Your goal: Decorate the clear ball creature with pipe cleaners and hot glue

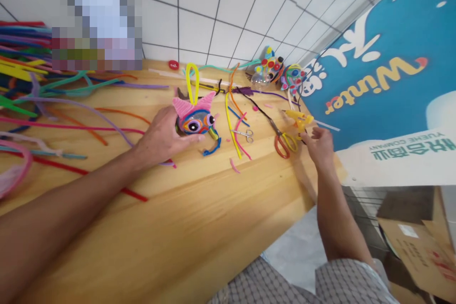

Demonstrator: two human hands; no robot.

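My left hand (162, 135) is closed around the side of a small craft animal (195, 123), which has pink pipe-cleaner ears, big googly eyes and a yellow loop on top. A blue curled pipe cleaner (213, 148) sticks out below it. On the right, my right hand (318, 145) grips the handle of a yellow glue gun (297, 116), whose nozzle points left; a clear glue stick (327, 125) juts from its back. Between the hands lie orange-and-yellow-handled scissors (285, 142) and small silver scissors (244, 134).
Many coloured pipe cleaners (23, 66) pile up at the left of the wooden table (171, 237). Two decorated craft animals (269, 67) stand at the back near a tiled wall (199, 14). A blue printed board (384, 80) leans on the right, above cardboard boxes (416, 242).
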